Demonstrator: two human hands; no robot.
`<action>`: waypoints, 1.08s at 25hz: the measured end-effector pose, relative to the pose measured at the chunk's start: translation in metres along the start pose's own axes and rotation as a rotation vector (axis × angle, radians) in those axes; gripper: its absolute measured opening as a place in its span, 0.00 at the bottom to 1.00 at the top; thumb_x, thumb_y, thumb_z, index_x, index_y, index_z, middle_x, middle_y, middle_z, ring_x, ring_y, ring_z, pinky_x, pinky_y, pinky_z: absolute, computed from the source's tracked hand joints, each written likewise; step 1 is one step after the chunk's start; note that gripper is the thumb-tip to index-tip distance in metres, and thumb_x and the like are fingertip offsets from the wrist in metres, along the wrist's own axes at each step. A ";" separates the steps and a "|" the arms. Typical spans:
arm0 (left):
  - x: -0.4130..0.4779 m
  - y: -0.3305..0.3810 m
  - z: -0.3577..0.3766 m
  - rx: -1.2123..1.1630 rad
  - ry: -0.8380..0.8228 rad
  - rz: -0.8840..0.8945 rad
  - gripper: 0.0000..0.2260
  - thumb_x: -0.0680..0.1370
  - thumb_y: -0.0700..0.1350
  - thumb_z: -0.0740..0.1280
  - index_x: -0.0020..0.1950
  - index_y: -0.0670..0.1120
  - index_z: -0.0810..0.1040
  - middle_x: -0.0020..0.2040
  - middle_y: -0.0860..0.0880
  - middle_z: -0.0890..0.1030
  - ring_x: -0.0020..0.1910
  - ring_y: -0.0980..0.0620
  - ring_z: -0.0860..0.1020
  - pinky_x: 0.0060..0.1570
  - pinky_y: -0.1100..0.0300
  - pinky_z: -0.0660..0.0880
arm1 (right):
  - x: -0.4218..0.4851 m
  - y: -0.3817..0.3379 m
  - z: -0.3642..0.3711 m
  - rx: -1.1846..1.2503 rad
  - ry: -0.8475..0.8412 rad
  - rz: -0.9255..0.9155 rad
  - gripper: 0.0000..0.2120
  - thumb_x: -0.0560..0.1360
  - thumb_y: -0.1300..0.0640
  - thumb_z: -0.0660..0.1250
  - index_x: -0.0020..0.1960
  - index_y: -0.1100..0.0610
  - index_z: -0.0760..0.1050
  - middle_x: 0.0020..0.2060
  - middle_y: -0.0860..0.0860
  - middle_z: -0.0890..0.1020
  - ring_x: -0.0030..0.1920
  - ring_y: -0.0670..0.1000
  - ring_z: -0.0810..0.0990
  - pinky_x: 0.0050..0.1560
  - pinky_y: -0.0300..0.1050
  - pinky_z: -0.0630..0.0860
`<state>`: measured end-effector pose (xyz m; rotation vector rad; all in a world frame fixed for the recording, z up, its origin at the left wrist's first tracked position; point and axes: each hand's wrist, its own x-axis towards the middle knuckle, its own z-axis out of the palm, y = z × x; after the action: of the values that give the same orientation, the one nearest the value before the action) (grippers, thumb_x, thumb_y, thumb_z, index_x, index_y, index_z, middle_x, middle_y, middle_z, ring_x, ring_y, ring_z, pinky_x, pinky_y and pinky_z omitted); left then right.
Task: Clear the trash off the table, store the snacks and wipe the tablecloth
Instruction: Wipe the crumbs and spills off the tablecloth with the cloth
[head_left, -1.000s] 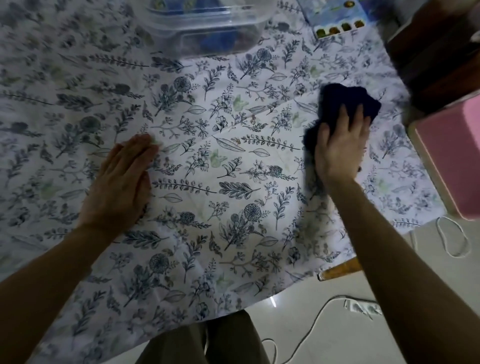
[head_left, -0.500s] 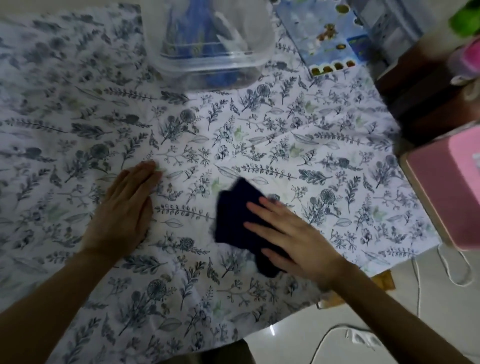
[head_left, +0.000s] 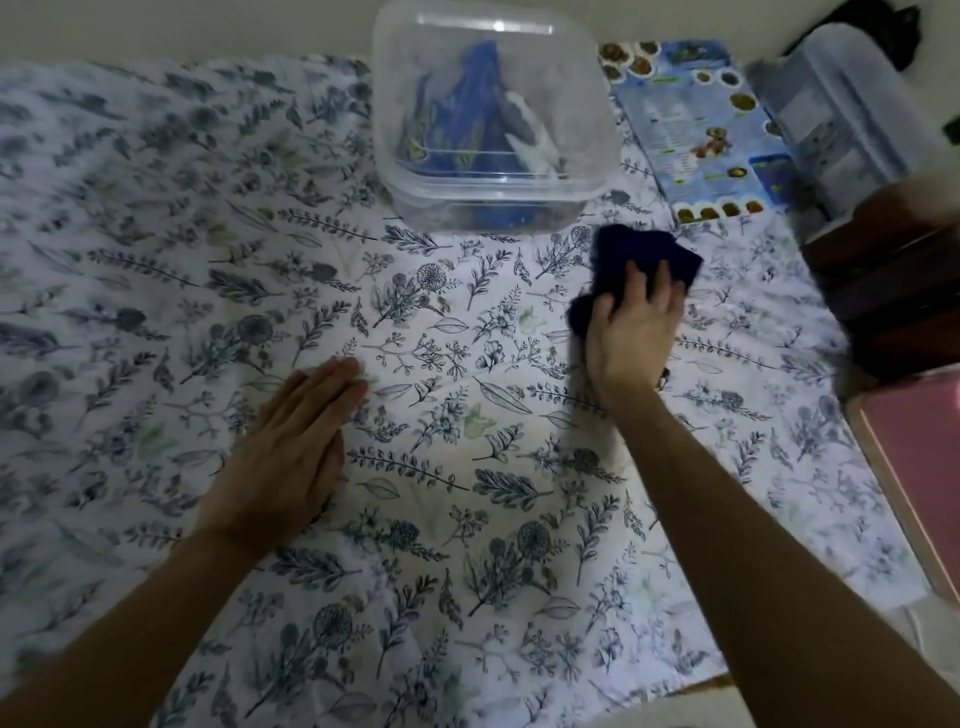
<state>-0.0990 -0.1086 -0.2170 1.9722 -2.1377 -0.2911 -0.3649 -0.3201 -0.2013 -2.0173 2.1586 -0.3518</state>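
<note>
Dark cloth (head_left: 641, 262) under right hand (head_left: 631, 332) fingers, now farther right; left hand (head_left: 283, 452) flat.

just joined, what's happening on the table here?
A person is wiping the floral tablecloth. The right hand presses a dark blue cloth onto it, just in front of a clear lidded container with blue snack packets inside. The left hand lies flat, pinning the tablecloth down. No loose trash shows on the visible part; a blue printed sheet lies at the far right.
</note>
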 end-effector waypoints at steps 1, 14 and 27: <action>0.000 0.000 0.000 0.002 -0.001 -0.001 0.23 0.80 0.46 0.50 0.75 0.43 0.62 0.77 0.46 0.61 0.77 0.52 0.56 0.76 0.48 0.56 | -0.011 -0.014 0.004 0.019 -0.005 -0.065 0.25 0.80 0.50 0.49 0.73 0.59 0.62 0.74 0.63 0.60 0.75 0.64 0.56 0.75 0.58 0.51; -0.001 -0.001 0.003 0.005 0.017 0.013 0.23 0.80 0.46 0.49 0.75 0.43 0.61 0.77 0.45 0.61 0.77 0.50 0.57 0.76 0.47 0.55 | -0.172 0.126 -0.052 0.027 -0.292 -0.791 0.25 0.76 0.53 0.60 0.72 0.51 0.63 0.75 0.53 0.62 0.76 0.56 0.58 0.69 0.66 0.64; -0.005 -0.002 0.002 -0.069 0.130 -0.038 0.21 0.80 0.42 0.51 0.72 0.39 0.65 0.73 0.40 0.66 0.74 0.43 0.63 0.75 0.43 0.56 | -0.177 -0.066 0.010 0.079 -0.135 -0.448 0.22 0.81 0.51 0.49 0.74 0.54 0.61 0.76 0.55 0.58 0.77 0.59 0.51 0.76 0.57 0.52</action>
<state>-0.0972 -0.1034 -0.2195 1.9395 -1.9848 -0.2328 -0.2863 -0.1480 -0.1991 -2.3883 1.5777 -0.3371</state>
